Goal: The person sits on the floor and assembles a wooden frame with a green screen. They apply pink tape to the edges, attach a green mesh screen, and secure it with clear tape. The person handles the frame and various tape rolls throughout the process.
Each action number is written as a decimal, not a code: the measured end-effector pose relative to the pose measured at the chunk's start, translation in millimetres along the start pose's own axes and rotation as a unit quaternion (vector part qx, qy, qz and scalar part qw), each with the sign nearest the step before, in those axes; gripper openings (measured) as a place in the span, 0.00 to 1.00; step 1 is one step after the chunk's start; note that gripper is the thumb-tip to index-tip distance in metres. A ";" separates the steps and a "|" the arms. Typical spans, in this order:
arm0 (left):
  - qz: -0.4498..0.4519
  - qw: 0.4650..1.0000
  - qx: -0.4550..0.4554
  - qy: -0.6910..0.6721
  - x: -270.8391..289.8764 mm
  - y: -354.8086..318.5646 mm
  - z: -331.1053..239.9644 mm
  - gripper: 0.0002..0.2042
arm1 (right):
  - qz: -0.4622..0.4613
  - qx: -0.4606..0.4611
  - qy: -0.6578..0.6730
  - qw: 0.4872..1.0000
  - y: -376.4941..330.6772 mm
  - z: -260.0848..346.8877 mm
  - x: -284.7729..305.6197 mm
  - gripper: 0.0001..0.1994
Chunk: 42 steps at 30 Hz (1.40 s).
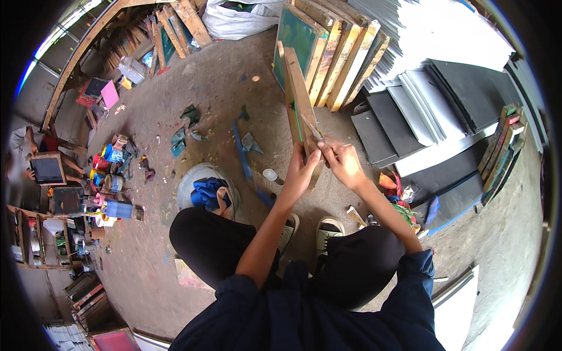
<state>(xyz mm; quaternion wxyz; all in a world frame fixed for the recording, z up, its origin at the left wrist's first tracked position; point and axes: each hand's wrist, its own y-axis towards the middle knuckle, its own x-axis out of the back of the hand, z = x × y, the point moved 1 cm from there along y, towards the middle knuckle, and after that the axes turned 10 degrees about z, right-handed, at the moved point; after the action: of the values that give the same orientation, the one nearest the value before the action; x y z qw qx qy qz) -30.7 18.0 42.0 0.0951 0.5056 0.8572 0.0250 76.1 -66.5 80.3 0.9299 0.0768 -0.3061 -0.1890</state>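
A wooden frame (301,96) stands edge-on in front of me, its far end near the leaning frames. My left hand (301,172) is closed around its near part, thumb along the top edge. Beside it, my right hand (344,164) pinches a slim, pale pointed tool (316,131), whose tip lies against the frame's wood. The fingers hide most of this tool, so its exact kind cannot be made out. Both hands nearly touch each other. A narrow green strip shows along the frame's inner side; its face is mostly turned away.
Green-faced wooden frames (301,41) lean at the far side. Stacked black and white sheets (410,108) lie to the right. A bucket (231,186) with blue cloth stands by my left knee. Paint cans (114,183) cluster left, where another person holds a dark framed screen (47,168).
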 end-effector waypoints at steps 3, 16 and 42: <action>-0.021 0.998 0.039 -0.034 -7.1 5.9 -4.4 0.16 | -0.053 0.069 -0.041 0.995 0.8 4.4 6.4 0.08; -0.025 0.995 0.065 -0.070 -7.4 0.9 -4.2 0.16 | -0.029 -0.158 0.108 0.981 -5.9 -6.8 7.7 0.15; 0.000 0.963 0.243 -0.119 57.5 15.4 -143.7 0.25 | 0.033 0.158 -0.052 0.986 59.0 54.6 61.9 0.26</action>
<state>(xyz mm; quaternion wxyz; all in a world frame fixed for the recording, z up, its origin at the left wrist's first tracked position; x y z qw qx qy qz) -71.5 83.3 177.1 0.0701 0.5132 0.8197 -0.2446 107.3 -38.6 172.7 0.8947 0.2027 -0.3822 -0.1110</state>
